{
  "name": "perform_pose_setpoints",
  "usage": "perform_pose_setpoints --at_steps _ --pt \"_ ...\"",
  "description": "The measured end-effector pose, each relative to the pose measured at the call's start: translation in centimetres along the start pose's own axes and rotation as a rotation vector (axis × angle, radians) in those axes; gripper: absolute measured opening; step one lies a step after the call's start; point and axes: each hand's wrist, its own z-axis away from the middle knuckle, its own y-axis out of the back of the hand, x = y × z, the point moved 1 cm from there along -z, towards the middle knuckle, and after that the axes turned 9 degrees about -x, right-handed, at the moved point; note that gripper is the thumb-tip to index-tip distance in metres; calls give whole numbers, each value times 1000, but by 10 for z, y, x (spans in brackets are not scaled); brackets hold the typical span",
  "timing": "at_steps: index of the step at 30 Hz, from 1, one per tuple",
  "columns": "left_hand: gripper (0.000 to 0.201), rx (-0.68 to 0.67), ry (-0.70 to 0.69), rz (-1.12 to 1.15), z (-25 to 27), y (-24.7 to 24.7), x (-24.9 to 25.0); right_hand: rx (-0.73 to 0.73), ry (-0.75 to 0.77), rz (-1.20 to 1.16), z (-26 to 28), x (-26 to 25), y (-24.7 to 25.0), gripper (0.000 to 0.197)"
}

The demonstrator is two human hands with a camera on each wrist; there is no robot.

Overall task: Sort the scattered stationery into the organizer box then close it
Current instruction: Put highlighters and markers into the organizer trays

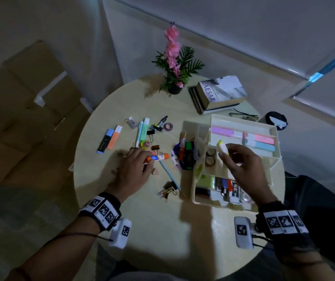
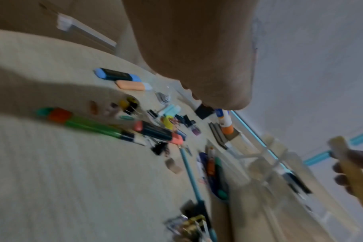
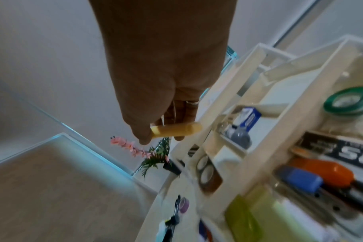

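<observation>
The cream organizer box point(image 1: 275, 128) stands open at the table's right, its raised upper tray holding pastel highlighters point(image 1: 261, 138). My right hand point(image 1: 237, 165) pinches a yellow highlighter point(image 1: 222, 147) above the box's lower compartments; the right wrist view shows the same highlighter point(image 3: 176, 131) between thumb and fingers. My left hand point(image 1: 136, 169) grips an orange-capped glue stick point(image 1: 158, 157) just above the table's middle, and the glue stick point(image 2: 225, 121) pokes out past the palm in the left wrist view. Blue and orange highlighters point(image 1: 109, 138), binder clips point(image 1: 167, 191) and a blue pencil point(image 1: 169, 175) lie scattered.
A potted pink flower point(image 1: 173, 57) and stacked books point(image 1: 217, 94) stand at the table's far side. Glasses point(image 1: 243, 115) lie behind the box. A dark pouch of pens point(image 1: 185, 157) lies left of the box. Cardboard boxes point(image 1: 26, 98) sit on the floor to the left.
</observation>
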Motion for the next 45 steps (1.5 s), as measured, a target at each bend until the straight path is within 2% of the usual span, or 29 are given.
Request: perform_pose_setpoints --at_steps 5,9,13,16,20,25,30,33,36,40,45 --pt "21 -80 -160 123 -7 -28 75 29 33 30 -1 9 39 24" --pt "23 -275 -253 29 -6 -60 117 42 61 92 1 19 60 27" --pt "21 -446 -218 -173 0 -88 137 26 103 187 0 36 78 23" --pt "20 -542 -142 -288 4 -100 144 -38 97 241 -8 55 87 31" --pt "24 -599 -58 -387 1 -104 153 -78 123 233 -17 66 99 34" --pt "26 -693 -31 -514 -8 -108 158 -91 103 261 -31 74 113 36" --pt "30 -703 -11 -544 -5 -115 160 -160 135 387 -43 94 120 35" --pt "34 -642 17 -445 0 -118 157 -207 198 503 -49 107 118 32" --pt "26 -547 9 -301 9 -116 150 -197 235 584 -52 113 116 28" --pt "26 -484 -32 -151 22 -105 145 -126 252 568 -47 113 113 24" --pt "29 -471 -49 -93 34 -102 132 -84 131 452 -43 118 111 24"
